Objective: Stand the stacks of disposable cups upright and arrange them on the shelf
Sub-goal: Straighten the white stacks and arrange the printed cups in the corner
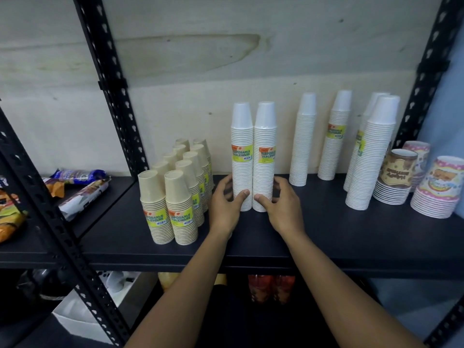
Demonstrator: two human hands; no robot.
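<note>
Two tall white cup stacks stand upright side by side mid-shelf, the left white stack (241, 156) and the right white stack (265, 156), both with yellow-green labels. My left hand (226, 207) wraps the base of the left one, my right hand (281, 204) the base of the right one. Several short beige cup stacks (175, 197) stand upright in two rows to the left. More tall white stacks (302, 139) (334, 136) (371, 154) stand upright further right on the dark shelf (313, 229).
Patterned cup stacks, one brown (395, 177) and one pink (439, 189), sit at the far right. Black perforated uprights (110, 79) (426, 71) frame the bay. Snack packets (82, 192) lie on the neighbouring left shelf. Bottles (271, 287) show on the level below.
</note>
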